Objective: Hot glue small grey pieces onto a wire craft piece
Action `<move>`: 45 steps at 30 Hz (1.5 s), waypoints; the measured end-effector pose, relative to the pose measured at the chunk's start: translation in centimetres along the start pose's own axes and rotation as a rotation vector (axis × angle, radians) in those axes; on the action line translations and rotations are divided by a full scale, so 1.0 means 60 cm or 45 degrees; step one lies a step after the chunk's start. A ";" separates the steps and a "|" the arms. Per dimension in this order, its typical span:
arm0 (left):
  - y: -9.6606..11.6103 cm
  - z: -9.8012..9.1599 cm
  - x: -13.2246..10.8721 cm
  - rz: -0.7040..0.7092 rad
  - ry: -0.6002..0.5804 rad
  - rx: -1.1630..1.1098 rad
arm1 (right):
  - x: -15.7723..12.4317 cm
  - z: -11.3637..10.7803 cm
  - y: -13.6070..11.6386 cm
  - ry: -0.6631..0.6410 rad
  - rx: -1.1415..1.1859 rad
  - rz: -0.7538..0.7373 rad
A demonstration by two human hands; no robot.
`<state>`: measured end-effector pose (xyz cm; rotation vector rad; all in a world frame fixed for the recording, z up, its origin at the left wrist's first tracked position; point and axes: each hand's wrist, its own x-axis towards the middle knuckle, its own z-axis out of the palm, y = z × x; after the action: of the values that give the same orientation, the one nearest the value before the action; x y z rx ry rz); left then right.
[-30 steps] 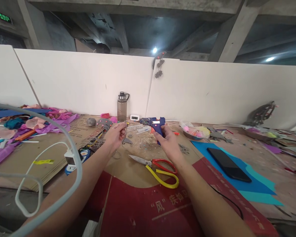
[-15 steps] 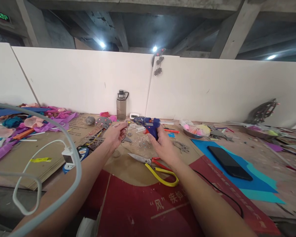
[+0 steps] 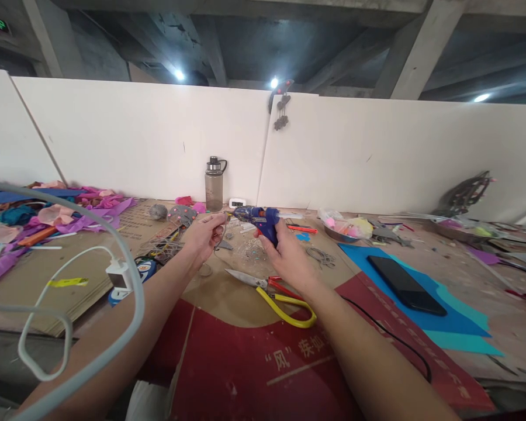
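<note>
My right hand [image 3: 288,254] is wrapped round the handle of a blue glue gun [image 3: 265,220], whose nozzle points left. The thumb and fingers of my left hand [image 3: 205,235] are pinched on a thin grey cord [image 3: 221,235] that curves down from the fingertips. The nozzle is at these fingertips; whether it touches the cord I cannot tell. Below the hands, scissors [image 3: 284,309] with yellow and red handles lie on the cardboard [image 3: 228,351], blades toward the left.
A water bottle [image 3: 214,186] and a small white display [image 3: 237,203] stand by the white partition [image 3: 127,140]. A phone [image 3: 405,285] lies on blue sheets at right. At left are a tape measure [image 3: 145,271], coloured scraps [image 3: 59,216] and a white cable [image 3: 135,292] crossing close to the camera.
The glue gun has shifted slightly left, bringing its nozzle closer to my left fingertips. The whole view has moved a little.
</note>
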<state>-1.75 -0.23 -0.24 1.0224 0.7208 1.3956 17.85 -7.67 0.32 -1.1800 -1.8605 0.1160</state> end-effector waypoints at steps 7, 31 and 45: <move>0.001 0.004 -0.003 0.015 0.006 0.041 | -0.002 0.000 -0.005 -0.021 -0.009 0.009; 0.008 0.005 -0.006 0.108 0.049 0.113 | -0.004 0.001 -0.006 0.003 -0.131 -0.028; 0.009 0.008 -0.008 0.117 0.067 0.134 | -0.004 0.006 -0.004 0.023 -0.142 -0.037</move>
<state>-1.63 -0.81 0.36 1.1165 0.8013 1.4811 17.44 -7.87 0.07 -1.2250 -1.8879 -0.0155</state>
